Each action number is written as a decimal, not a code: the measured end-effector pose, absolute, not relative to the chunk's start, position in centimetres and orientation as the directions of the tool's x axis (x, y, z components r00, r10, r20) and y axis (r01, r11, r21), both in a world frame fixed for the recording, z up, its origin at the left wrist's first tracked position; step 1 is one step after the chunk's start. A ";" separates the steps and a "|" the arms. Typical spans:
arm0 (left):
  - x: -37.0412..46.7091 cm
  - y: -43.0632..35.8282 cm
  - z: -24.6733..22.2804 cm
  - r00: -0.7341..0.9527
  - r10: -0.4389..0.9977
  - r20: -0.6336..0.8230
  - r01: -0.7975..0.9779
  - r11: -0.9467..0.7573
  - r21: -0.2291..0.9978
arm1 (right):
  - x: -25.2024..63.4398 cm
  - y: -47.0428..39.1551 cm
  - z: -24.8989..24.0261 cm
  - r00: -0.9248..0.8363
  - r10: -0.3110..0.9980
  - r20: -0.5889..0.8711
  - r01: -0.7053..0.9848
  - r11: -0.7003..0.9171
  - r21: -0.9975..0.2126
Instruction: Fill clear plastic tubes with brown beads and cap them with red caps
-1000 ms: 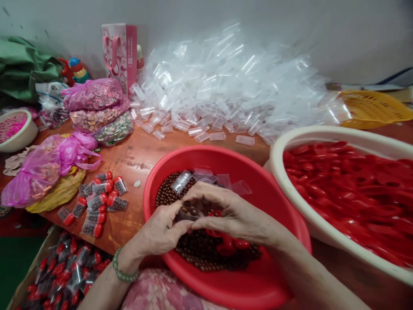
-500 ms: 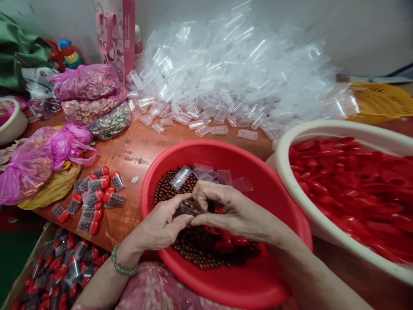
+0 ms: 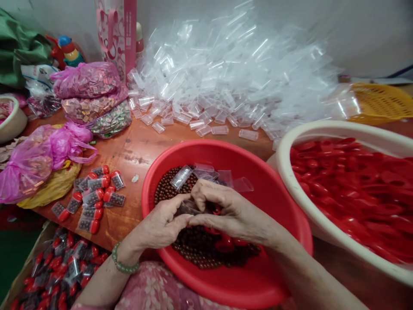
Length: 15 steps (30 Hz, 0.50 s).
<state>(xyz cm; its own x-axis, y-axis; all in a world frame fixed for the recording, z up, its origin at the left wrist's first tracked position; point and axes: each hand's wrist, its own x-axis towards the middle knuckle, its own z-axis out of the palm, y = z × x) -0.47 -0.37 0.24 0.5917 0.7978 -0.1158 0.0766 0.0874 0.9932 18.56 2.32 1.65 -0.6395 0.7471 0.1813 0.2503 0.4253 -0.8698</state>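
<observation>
From here, the basin (image 3: 258,193), beads (image 3: 206,254) in it, sits between packets (image 3: 93,198) on the table (image 3: 142,137) to its left and a tub (image 3: 285,172) right; sleeves (image 3: 219,82) heap behind (more packets fill a box (image 3: 29,265), front left).

Pale wall (image 3: 290,26) — brown wooden table (image 3: 125,150).

And we're looking at the pink-and-white bag (image 3: 115,36) now: small pale print runs up its pink side, a square mark below, too blurred for us to read! Over to the bottle (image 3: 140,42) and the white packet (image 3: 39,74): faint markings, nothing we can make out.
</observation>
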 end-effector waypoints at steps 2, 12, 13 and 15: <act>-0.3 -0.2 0.2 0.576 0.809 -0.122 0.043 0.120 0.992 | 18.6 2.3 1.7 -0.624 0.765 0.156 0.260 0.392 -0.883; -1.2 -0.6 1.3 0.519 0.852 -0.070 -0.165 0.180 0.970 | 22.5 1.3 1.2 -0.435 0.897 -0.081 0.471 0.150 -0.869; -1.4 -0.7 1.5 0.534 0.844 -0.042 -0.179 0.161 0.971 | 23.0 1.1 0.9 -0.402 0.910 -0.100 0.516 0.135 -0.846; -1.7 -0.9 1.9 0.547 0.837 -0.026 -0.189 0.153 0.970 | 23.8 0.6 0.5 -0.365 0.918 -0.153 0.609 0.111 -0.785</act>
